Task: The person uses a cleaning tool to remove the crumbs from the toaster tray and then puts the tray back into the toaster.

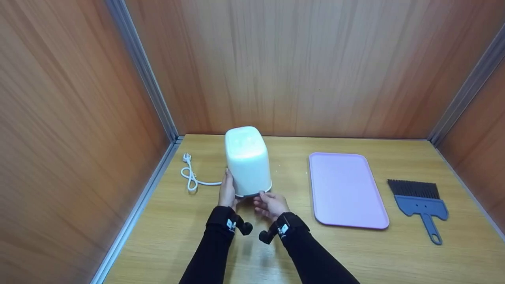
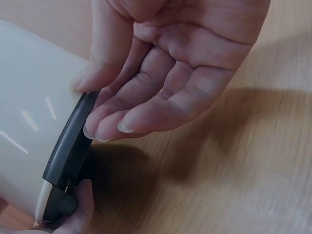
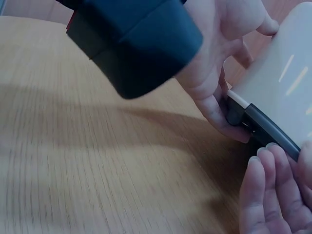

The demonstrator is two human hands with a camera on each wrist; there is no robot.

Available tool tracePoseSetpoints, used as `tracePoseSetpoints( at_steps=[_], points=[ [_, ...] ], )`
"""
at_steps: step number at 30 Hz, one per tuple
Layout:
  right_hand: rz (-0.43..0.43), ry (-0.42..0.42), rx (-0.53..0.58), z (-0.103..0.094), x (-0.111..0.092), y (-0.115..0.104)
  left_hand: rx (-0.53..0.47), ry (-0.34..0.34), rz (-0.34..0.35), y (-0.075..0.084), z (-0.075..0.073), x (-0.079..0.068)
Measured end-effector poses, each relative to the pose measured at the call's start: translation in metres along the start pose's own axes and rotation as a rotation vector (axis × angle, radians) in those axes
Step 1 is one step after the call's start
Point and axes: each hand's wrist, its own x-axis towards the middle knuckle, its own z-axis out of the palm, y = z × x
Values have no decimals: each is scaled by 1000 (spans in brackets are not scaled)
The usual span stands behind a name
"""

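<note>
A white, toaster-like appliance (image 1: 247, 157) with rounded corners stands tilted in the middle of the table, a black strip (image 2: 68, 141) along its near lower edge. Along its left side lies my left hand (image 1: 227, 191), gripping the casing with fingertips under the bottom corner, beside a small black foot (image 3: 235, 114). At the near edge, my right hand (image 1: 271, 205) pinches the rim: the thumb presses the white casing and the curled fingers (image 2: 146, 105) sit under the black strip. The slots and most of the underside are hidden.
A white power cord (image 1: 191, 175) lies looped left of the appliance, its plug (image 1: 187, 157) toward the back. Right of it rests a pink tray (image 1: 347, 189), then a blue hand brush (image 1: 422, 205) with dark bristles. Wooden panels (image 1: 300, 67) enclose the table at the back and sides.
</note>
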Motion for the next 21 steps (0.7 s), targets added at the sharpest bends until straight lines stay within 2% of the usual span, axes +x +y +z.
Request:
tracePoseSetpoints(
  at_steps=[4, 11, 18, 21],
  points=[
    [3, 16, 3, 0, 0, 1, 9, -3, -4, 0, 0, -1],
    [-9, 0, 46, 2, 3, 1, 41, 2, 43, 1, -1, 2],
    [6, 22, 54, 1, 4, 1, 33, 6, 5, 1, -1, 2],
    [3, 29, 65, 2, 4, 3, 35, -1, 15, 1, 0, 2]
  ],
)
